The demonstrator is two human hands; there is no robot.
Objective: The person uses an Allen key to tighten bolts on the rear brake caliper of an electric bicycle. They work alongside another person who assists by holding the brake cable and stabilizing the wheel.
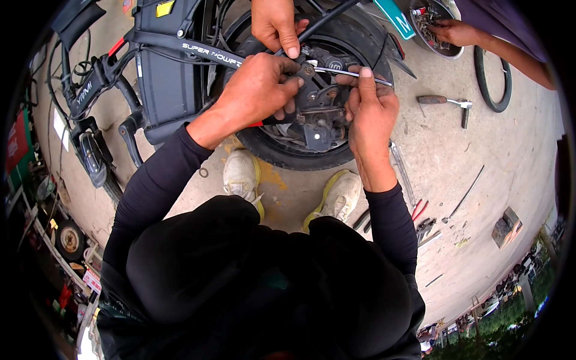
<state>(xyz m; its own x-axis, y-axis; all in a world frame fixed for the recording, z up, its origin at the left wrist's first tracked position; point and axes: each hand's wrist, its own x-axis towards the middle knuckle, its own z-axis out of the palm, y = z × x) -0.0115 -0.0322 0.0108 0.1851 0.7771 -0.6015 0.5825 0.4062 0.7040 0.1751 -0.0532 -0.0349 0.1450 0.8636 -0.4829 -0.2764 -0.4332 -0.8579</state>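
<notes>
Holding slim metal tool (330, 71) clamped in right grip (373, 111), beside dark bracket (308, 95) at wheel (294, 158); judged stiff, light, slippery if greasy, best held near outer end; cannot tell closure of left grip (255, 84).

Rod (331, 71) shiny smooth metal; bracket (311, 95) dull, grimy metal; tyre (289, 160) matt rubber; floor (456, 144) rough concrete.

black on the far tyre (282, 158), silver along the rod (329, 71), white and yellow on the shoes (241, 173), plain black down both near sleeves (161, 174).
</notes>
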